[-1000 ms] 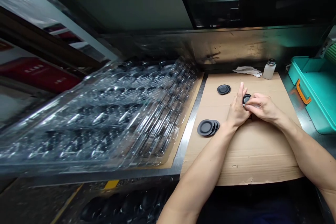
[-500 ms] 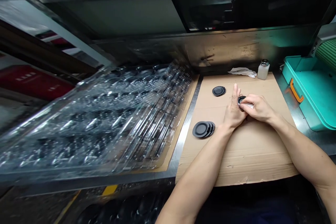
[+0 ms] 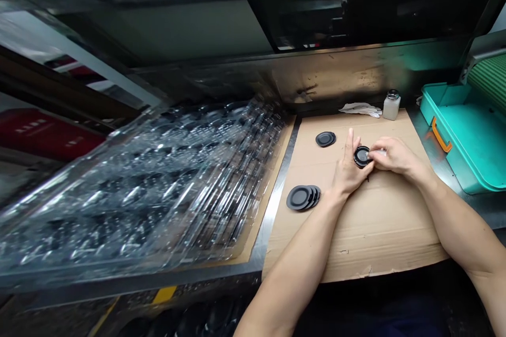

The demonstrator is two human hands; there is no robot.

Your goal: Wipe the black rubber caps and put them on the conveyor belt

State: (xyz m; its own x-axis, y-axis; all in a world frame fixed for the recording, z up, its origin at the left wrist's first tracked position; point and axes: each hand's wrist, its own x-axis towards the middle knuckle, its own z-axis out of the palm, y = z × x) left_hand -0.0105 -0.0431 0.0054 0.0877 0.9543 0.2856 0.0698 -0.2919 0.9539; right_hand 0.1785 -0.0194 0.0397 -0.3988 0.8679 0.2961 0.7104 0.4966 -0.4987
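Note:
My left hand (image 3: 348,171) and my right hand (image 3: 393,155) meet over a brown cardboard sheet (image 3: 367,231). Between them is a small round black disc (image 3: 361,156), held upright by the left hand's fingers. My right hand is pinched at the disc's right edge, with a small pale thing in its fingertips that I cannot make out. A short stack of black discs (image 3: 302,197) lies to the left of my left wrist. One more black disc (image 3: 326,139) lies flat further back.
A large stack of clear plastic blister trays (image 3: 150,189) fills the left of the steel bench. At the back stand a small white bottle (image 3: 391,105) and a crumpled white cloth (image 3: 361,109). A teal bin with an orange handle (image 3: 462,137) sits right.
My right hand has slid to the right off the disc, so the disc's face now shows. The view has drifted, shifting everything slightly left.

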